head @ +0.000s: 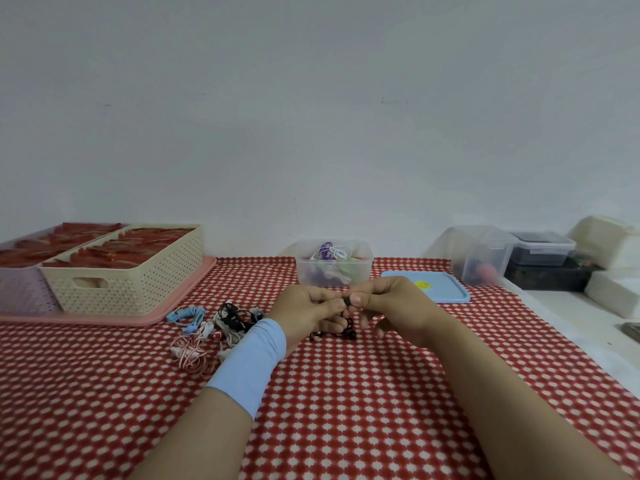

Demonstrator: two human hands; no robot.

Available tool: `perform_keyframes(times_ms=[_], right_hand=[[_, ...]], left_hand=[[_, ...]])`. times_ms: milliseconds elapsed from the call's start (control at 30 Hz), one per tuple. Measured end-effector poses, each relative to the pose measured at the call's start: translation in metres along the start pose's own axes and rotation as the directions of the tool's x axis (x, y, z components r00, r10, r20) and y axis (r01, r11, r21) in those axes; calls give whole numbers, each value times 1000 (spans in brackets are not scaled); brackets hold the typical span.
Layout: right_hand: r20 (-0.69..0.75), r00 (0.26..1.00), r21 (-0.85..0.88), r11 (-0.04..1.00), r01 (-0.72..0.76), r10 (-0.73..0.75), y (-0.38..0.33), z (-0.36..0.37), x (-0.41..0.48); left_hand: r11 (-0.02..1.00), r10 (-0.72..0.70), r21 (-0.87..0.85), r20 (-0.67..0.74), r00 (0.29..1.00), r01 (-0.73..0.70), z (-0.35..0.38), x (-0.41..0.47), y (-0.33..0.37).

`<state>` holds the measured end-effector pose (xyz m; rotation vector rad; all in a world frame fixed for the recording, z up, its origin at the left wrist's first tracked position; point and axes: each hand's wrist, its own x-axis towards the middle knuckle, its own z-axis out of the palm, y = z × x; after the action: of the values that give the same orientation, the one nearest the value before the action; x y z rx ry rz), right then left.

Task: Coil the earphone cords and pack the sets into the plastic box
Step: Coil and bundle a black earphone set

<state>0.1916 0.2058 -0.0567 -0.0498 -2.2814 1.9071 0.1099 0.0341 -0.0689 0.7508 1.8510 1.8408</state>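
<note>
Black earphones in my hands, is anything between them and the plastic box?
Nothing visible. The box stands open just behind the left hand and right hand, which pinch the black earphones. Its lid lies flat to its right.

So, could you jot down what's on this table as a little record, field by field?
Surface: table under a red-and-white checked cloth
In hand: left hand and right hand both pinch a black earphone set, its cord hanging below the fingers
Box: clear plastic box behind the hands, open, with white and purple sets inside
Lid: blue lid lying flat, right of the box
Waiting: loose earphone pile left of the hands
Also: cream basket at far left
</note>
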Motion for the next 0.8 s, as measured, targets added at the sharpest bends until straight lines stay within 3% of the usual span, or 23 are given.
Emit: perform_keyframes(times_ms=[133,300,633,800], right_hand=[[-19,1000,-19,1000,-10,9,5,2,-2],[-1,999,96,995,-34,34,1,-1,0],[52,997,64,997,-52,49,-1,-5,-5],[22,999,16,999,-49,49,2,-4,-4]], left_hand=[[998,-12,57,-15,1000,13,1,0,-1],[998,-34,-53,-15,999,33,4,1,3],[997,-48,-51,65,997,51,1,-2,4],[999,-17,36,17,1000,16,3,0,2]])
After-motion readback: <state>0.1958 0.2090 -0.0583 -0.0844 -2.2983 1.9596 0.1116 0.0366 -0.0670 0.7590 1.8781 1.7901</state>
